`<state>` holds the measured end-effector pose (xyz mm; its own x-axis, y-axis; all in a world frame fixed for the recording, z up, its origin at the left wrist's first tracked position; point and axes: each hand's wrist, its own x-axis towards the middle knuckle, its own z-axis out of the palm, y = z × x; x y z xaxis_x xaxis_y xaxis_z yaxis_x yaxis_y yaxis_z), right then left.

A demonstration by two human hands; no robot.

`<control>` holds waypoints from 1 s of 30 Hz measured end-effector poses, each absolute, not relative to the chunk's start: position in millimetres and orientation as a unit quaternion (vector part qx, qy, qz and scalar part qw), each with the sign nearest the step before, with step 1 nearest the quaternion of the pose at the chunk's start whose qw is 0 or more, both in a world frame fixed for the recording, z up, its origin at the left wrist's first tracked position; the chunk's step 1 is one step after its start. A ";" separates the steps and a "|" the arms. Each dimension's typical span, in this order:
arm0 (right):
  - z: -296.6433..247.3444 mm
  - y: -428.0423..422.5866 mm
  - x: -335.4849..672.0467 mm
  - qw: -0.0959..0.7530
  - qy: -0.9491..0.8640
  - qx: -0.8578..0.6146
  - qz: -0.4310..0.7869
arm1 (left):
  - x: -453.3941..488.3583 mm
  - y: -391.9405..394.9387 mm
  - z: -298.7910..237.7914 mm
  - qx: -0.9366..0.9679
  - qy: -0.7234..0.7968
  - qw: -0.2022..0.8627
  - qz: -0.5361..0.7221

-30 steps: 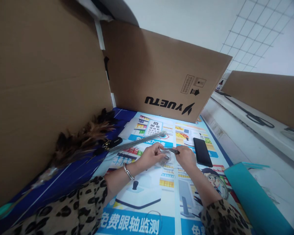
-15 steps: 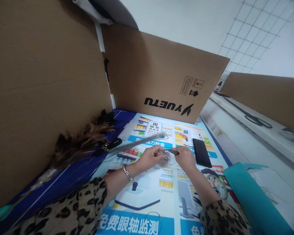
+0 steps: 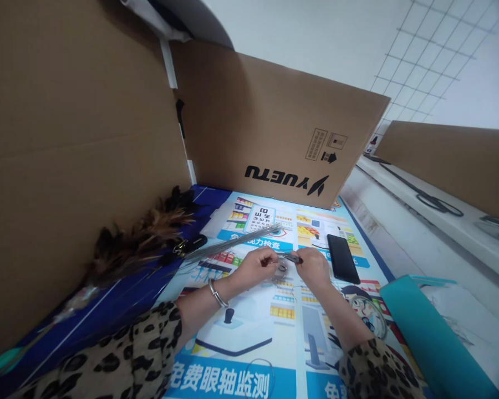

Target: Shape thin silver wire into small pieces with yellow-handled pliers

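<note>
My right hand [image 3: 314, 269] is closed around a small pair of metal pliers [image 3: 291, 257], whose jaws point left. My left hand [image 3: 258, 267] pinches thin wire [image 3: 279, 271], which is looped just below the pliers' tip. The wire's exact shape is too fine to make out. Both hands are close together above the printed table cover. Behind my left hand a bundle of straight thin metal wires [image 3: 233, 242] lies slantwise. A curved bit of wire [image 3: 270, 368] rests nearer to me.
A black phone [image 3: 342, 259] lies right of my right hand. Brown feathers [image 3: 143, 238] lie along the left cardboard panel [image 3: 66, 122]. Another cardboard panel [image 3: 274, 122] stands at the back. A teal box [image 3: 436, 338] is at the right, holding white material.
My left fingers have shifted slightly at the wire, and the looped wire under the pliers has turned a little. The right hand has moved slightly left with the pliers.
</note>
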<state>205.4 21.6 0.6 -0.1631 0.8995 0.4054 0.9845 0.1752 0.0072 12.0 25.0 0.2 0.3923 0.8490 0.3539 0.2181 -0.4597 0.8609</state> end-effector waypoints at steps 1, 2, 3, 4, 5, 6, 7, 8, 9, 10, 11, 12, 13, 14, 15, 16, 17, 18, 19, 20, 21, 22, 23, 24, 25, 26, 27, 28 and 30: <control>0.5 21.4 205.2 0.158 -0.752 -0.626 -0.132 | 11.8 25.2 0.7 0.748 0.356 0.369 0.421; 0.4 21.1 204.9 0.161 -0.753 -0.625 -0.128 | 11.8 25.4 0.8 0.749 0.354 0.367 0.422; 0.2 20.9 204.7 0.163 -0.754 -0.624 -0.125 | 11.8 25.6 0.4 0.748 0.353 0.372 0.421; -0.1 20.7 204.5 0.164 -0.754 -0.624 -0.123 | 11.9 25.9 -0.5 0.744 0.354 0.382 0.418; -0.4 20.5 204.4 0.166 -0.754 -0.624 -0.122 | 12.1 26.2 -1.6 0.739 0.356 0.396 0.412; -0.8 20.5 204.2 0.167 -0.753 -0.625 -0.122 | 12.4 26.5 -2.9 0.733 0.357 0.411 0.408; -1.2 20.5 204.1 0.168 -0.752 -0.626 -0.121 | 12.7 26.6 -4.1 0.728 0.356 0.425 0.403; -1.7 20.5 204.1 0.169 -0.751 -0.627 -0.120 | 13.1 26.6 -5.0 0.723 0.354 0.437 0.401; -2.0 20.6 204.1 0.170 -0.751 -0.627 -0.118 | 13.3 26.5 -5.5 0.719 0.352 0.446 0.401; -2.3 20.6 204.1 0.169 -0.751 -0.628 -0.116 | 13.5 26.4 -5.6 0.715 0.351 0.452 0.401; -2.5 20.7 204.2 0.168 -0.751 -0.628 -0.115 | 13.5 26.1 -5.2 0.712 0.351 0.456 0.402; -2.7 20.7 204.3 0.166 -0.751 -0.628 -0.115 | 13.4 25.9 -4.5 0.710 0.352 0.459 0.402; -2.8 20.7 204.5 0.165 -0.751 -0.629 -0.117 | 13.1 25.7 -3.7 0.709 0.353 0.460 0.402; -2.9 20.6 204.6 0.164 -0.750 -0.630 -0.119 | 12.7 25.7 -2.8 0.710 0.353 0.459 0.401; -2.9 20.6 204.7 0.163 -0.750 -0.630 -0.121 | 12.2 25.8 -2.1 0.712 0.351 0.457 0.402; -3.0 20.5 204.9 0.163 -0.750 -0.630 -0.123 | 11.7 26.2 -1.8 0.714 0.349 0.454 0.403; -3.1 20.4 205.0 0.163 -0.750 -0.629 -0.125 | 11.2 26.6 -2.0 0.717 0.347 0.451 0.404; -3.2 20.3 205.1 0.163 -0.750 -0.629 -0.126 | 10.7 27.2 -2.6 0.717 0.345 0.449 0.405; -3.3 20.2 205.2 0.164 -0.750 -0.629 -0.126 | 10.4 27.9 -3.6 0.717 0.345 0.450 0.406; -3.5 20.1 205.3 0.165 -0.749 -0.629 -0.126 | 10.3 28.5 -4.9 0.716 0.345 0.453 0.404; -3.7 20.1 205.4 0.165 -0.749 -0.630 -0.126 | 10.3 29.0 -6.2 0.714 0.346 0.457 0.402; -3.8 20.1 205.5 0.166 -0.749 -0.630 -0.125 | 10.3 29.4 -7.5 0.712 0.347 0.462 0.399; -4.0 20.1 205.5 0.166 -0.749 -0.629 -0.124 | 10.4 29.7 -8.6 0.711 0.347 0.466 0.396; -4.1 20.2 205.5 0.165 -0.749 -0.629 -0.123 | 10.5 29.8 -9.3 0.710 0.347 0.468 0.394; -4.1 20.4 205.4 0.165 -0.750 -0.629 -0.121 | 10.6 29.8 -9.8 0.711 0.347 0.469 0.393; -4.0 20.5 205.2 0.164 -0.750 -0.630 -0.120 | 10.6 29.8 -9.9 0.711 0.347 0.468 0.393; -3.8 20.6 205.0 0.164 -0.749 -0.631 -0.118 | 10.6 29.7 -9.8 0.712 0.347 0.466 0.394; -3.6 20.7 204.7 0.163 -0.748 -0.632 -0.117 | 10.6 29.7 -9.7 0.713 0.347 0.466 0.393; -2.9 20.8 204.2 0.163 -0.748 -0.633 -0.117 | 10.8 29.7 -9.6 0.712 0.345 0.469 0.391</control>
<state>204.2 20.8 -2.9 -0.1453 0.9086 0.3915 0.9847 0.1711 -0.0317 10.8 29.7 -9.6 0.4556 0.8591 0.2333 0.1244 -0.3210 0.9389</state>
